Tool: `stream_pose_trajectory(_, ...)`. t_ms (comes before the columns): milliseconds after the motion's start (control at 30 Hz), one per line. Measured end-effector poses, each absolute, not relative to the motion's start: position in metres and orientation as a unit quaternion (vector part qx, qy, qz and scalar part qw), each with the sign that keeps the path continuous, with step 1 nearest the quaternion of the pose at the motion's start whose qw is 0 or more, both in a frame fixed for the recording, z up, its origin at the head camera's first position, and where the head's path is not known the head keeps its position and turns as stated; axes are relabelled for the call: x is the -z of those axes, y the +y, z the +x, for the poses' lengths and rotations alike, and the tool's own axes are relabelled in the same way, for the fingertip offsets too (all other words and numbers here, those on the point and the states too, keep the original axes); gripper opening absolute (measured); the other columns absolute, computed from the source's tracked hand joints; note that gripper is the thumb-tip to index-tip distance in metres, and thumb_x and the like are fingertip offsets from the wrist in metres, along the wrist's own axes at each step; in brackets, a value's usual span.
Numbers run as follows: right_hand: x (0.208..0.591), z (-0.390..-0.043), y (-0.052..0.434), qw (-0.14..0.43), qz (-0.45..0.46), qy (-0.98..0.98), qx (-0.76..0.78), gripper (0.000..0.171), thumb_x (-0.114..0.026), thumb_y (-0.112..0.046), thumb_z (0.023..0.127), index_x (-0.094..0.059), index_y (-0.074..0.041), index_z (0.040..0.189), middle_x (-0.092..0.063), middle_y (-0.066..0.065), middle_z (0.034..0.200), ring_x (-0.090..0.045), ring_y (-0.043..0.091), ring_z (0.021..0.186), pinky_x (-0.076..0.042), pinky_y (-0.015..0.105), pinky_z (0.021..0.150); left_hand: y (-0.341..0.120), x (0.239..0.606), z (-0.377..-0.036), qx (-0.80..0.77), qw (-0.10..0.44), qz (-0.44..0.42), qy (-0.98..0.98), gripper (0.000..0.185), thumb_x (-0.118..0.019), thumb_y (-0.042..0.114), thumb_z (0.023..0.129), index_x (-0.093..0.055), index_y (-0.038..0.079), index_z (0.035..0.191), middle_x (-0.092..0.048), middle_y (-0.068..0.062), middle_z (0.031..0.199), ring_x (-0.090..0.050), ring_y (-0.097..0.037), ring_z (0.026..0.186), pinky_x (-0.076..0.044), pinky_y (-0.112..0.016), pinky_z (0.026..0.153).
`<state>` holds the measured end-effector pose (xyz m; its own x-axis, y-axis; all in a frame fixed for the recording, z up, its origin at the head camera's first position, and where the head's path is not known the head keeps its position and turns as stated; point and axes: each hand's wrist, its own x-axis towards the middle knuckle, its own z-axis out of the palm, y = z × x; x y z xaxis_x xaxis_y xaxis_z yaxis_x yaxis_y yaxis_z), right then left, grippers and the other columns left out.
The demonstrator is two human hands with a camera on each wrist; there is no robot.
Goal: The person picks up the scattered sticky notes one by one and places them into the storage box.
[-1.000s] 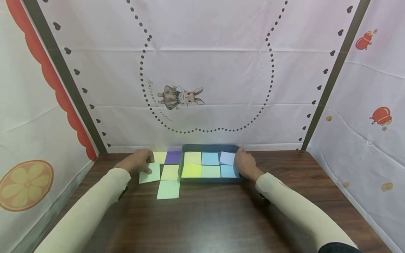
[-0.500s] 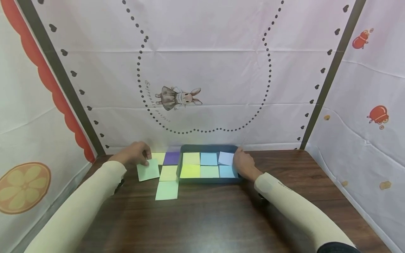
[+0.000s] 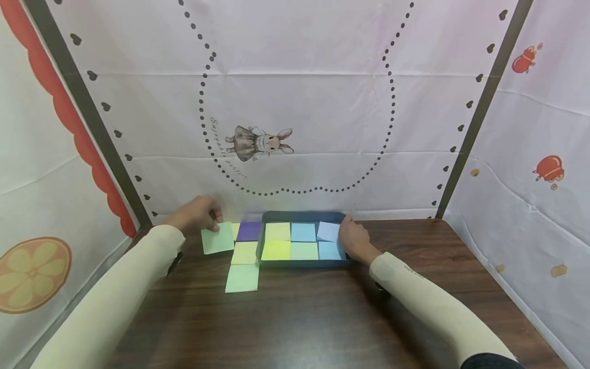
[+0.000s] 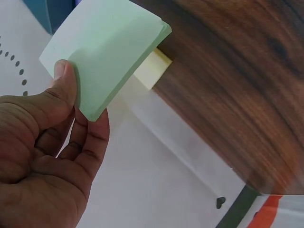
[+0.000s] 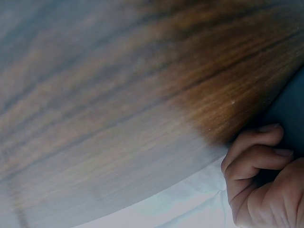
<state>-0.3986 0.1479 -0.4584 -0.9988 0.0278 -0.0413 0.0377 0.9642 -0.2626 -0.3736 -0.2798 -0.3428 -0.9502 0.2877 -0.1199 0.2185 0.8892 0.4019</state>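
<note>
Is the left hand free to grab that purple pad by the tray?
Probably not as things stand: the left hand is pinching a light green pad, so its fingers are occupied. The purple pad itself looks uncovered, beside the tray.

You're getting one legible txt (image 3: 215,134) here: "Enjoyable perfect", in thin script. It's curving down the back cloth (image 3: 304,113), starting L of the rabbit print (image 3: 244,145) and ending below it, inside the dotted line (image 3: 201,108). Your R sleeve (image 3: 433,300) is showing a small dark mark (image 3: 413,271) nr the cuff (image 3: 375,266), too tiny to be making out.
</note>
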Motion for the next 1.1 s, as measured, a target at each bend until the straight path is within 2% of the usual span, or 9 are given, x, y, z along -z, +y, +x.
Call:
stream_pose_trajectory(300,0.460,-0.397,0.150,0.024,0.022,0.989,0.143,0.033,-0.051,-0.014,0.118,-0.048,0.009,0.142,-0.071,0.022,0.100,-0.075,0.031,0.083,-0.071,0.048,0.084,-0.258,0.328,-0.385,-0.192,0.062,0.159,0.966,0.013,-0.086,-0.005,0.090,-0.077,-0.002,0.099,-0.075,-0.014,0.093,-0.063,-0.025,0.086,-0.056,-0.038,0.079)
stream_pose_trajectory(600,0.463,-0.401,0.153,0.023,0.029,0.991,0.130,0.031,-0.051,-0.013,0.118,-0.049,0.009,0.139,-0.070,0.019,0.093,-0.074,0.030,0.077,-0.070,0.045,0.077,-0.222,0.319,-0.391,-0.190,0.047,0.172,0.966,0.009,-0.083,-0.001,0.096,-0.079,0.002,0.103,-0.079,-0.017,0.109,-0.072,-0.030,0.100,-0.063,-0.049,0.094)
stream_pose_trajectory(833,0.461,-0.399,0.152,0.027,0.035,0.990,0.138,0.035,-0.053,-0.015,0.117,-0.047,0.008,0.143,-0.071,0.020,0.097,-0.074,0.030,0.080,-0.071,0.048,0.082,-0.196,0.317,-0.395,-0.216,0.008,0.201,0.956,0.010,-0.081,-0.005,0.096,-0.079,0.000,0.105,-0.079,-0.020,0.112,-0.074,-0.035,0.106,-0.063,-0.054,0.102)
stream_pose_trajectory(967,0.457,-0.397,0.149,0.030,0.031,0.988,0.146,0.034,-0.050,-0.014,0.118,-0.047,0.008,0.144,-0.071,0.021,0.100,-0.074,0.031,0.081,-0.071,0.049,0.083,-0.186,0.316,-0.396,-0.234,0.005,0.215,0.948,0.011,-0.081,-0.005,0.096,-0.079,-0.001,0.106,-0.079,-0.021,0.112,-0.074,-0.035,0.106,-0.063,-0.053,0.102)
stream_pose_trajectory(1100,0.455,-0.395,0.148,0.032,0.019,0.989,0.145,0.034,-0.050,-0.014,0.118,-0.047,0.009,0.144,-0.071,0.021,0.098,-0.073,0.030,0.079,-0.071,0.049,0.082,-0.178,0.321,-0.398,-0.251,0.017,0.223,0.942,0.011,-0.079,-0.007,0.096,-0.078,-0.001,0.105,-0.079,-0.020,0.109,-0.073,-0.033,0.103,-0.065,-0.049,0.098)
